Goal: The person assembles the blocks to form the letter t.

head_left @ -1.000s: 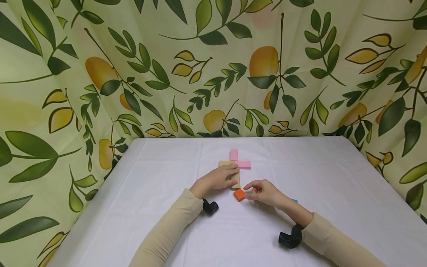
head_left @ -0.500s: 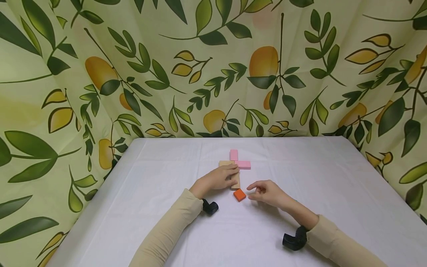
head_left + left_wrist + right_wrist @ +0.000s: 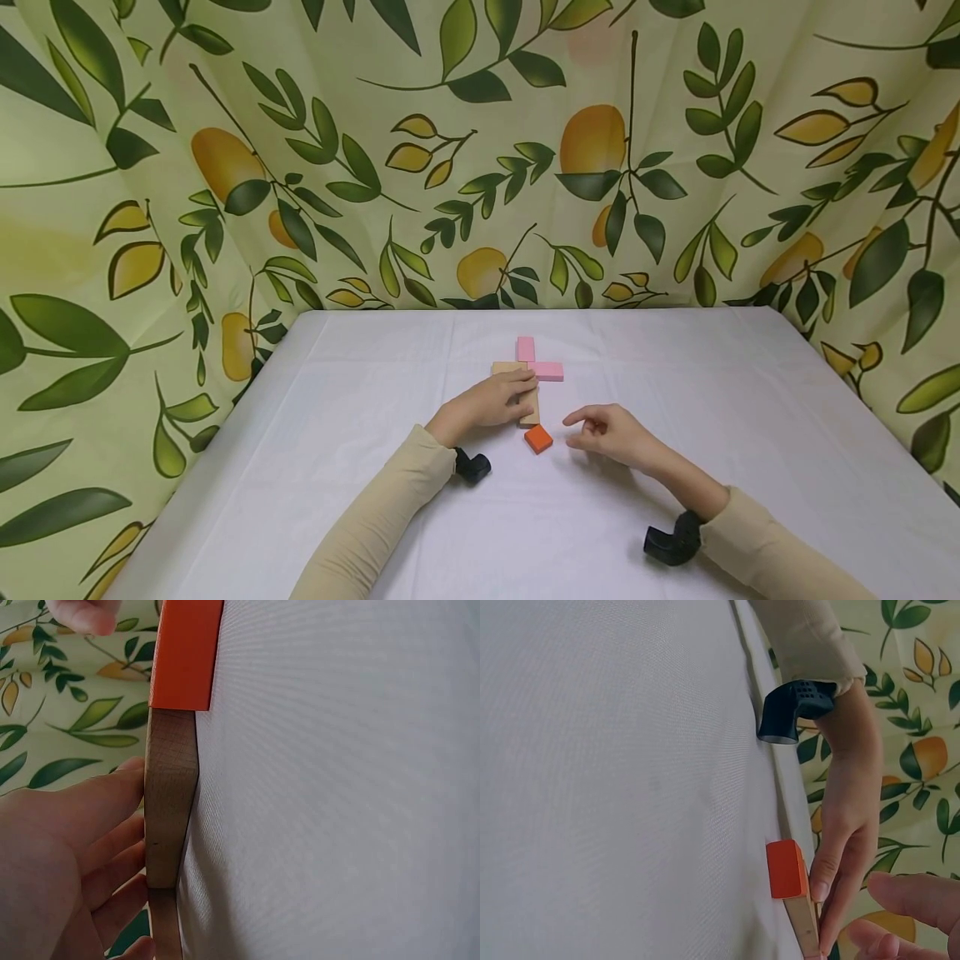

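Observation:
My left hand [image 3: 483, 402] rests on two plain wooden blocks, its fingers extended over them. One wooden block [image 3: 532, 408] points toward me, and another wooden block [image 3: 507, 367] lies crosswise at its far left. Two pink blocks adjoin them: an upright-running pink block [image 3: 526, 348] at the far end and a sideways pink block [image 3: 550, 372] to the right. An orange block [image 3: 537, 438] lies turned at an angle against the near end of the wood. To its right, apart from it, my right hand [image 3: 611, 435] hovers with loosely bent fingers and nothing in them.
A white cloth covers the table [image 3: 375, 375]. Behind and at the sides hangs a curtain [image 3: 480, 167] printed with leaves and fruit. Black wrist devices sit on the left wrist [image 3: 472, 466] and right wrist [image 3: 672, 539].
My right hand has drawn back to the right, away from the orange block. A blue bit seen beside the right forearm earlier is now hidden. My left hand has stayed put.

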`<state>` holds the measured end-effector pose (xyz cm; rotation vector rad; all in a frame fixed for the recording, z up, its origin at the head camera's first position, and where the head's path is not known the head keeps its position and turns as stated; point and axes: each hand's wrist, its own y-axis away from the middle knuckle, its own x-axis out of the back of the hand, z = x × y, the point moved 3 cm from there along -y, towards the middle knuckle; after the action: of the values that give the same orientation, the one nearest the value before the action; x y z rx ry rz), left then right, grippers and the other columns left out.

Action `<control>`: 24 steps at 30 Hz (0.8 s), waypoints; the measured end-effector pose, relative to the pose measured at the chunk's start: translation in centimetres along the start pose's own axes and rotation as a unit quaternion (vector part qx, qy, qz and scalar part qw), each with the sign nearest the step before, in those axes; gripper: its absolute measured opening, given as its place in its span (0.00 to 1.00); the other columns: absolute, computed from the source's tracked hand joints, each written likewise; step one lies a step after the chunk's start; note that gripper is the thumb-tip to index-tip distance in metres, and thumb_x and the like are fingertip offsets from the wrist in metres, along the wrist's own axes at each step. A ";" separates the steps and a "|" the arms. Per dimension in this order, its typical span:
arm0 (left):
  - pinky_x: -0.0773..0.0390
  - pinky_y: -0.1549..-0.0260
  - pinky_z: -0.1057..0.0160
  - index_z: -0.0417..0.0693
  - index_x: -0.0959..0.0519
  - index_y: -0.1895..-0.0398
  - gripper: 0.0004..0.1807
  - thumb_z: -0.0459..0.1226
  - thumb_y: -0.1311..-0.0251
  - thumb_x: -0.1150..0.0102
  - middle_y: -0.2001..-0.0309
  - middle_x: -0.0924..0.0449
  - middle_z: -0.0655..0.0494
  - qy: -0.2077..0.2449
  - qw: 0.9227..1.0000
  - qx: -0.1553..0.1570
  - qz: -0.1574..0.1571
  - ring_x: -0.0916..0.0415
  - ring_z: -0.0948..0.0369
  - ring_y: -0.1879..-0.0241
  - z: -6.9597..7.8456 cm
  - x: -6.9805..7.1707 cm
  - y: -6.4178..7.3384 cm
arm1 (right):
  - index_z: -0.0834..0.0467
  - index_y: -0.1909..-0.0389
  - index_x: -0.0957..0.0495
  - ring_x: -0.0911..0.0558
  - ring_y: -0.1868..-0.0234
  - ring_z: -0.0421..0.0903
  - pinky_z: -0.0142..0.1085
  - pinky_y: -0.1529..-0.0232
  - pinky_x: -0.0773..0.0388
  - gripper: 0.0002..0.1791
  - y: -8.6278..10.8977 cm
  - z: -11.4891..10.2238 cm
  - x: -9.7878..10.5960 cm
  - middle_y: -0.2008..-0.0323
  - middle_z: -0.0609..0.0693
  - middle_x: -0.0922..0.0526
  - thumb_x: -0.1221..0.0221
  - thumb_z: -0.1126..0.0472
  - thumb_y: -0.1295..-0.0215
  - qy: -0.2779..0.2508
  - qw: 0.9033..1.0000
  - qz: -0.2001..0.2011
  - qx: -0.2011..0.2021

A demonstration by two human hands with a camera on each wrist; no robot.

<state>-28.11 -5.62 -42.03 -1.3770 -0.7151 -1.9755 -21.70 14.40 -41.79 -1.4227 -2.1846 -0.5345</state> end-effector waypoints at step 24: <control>0.43 0.25 0.55 0.47 0.36 0.29 0.30 0.46 0.31 0.49 0.25 0.41 0.53 0.006 1.000 -0.006 -0.005 0.47 0.55 0.24 -0.1 -0.1 0.0 | 0.67 0.53 0.20 0.33 0.78 0.33 0.25 0.77 0.36 0.19 1.3 1.0 1.6 0.77 0.46 0.28 0.35 0.59 0.42 0.009 1.000 0.008 0.015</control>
<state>-28.17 -5.69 -42.21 -1.3703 -0.7066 -1.9976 -21.27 16.61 -41.57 -1.4140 -2.1554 -0.5048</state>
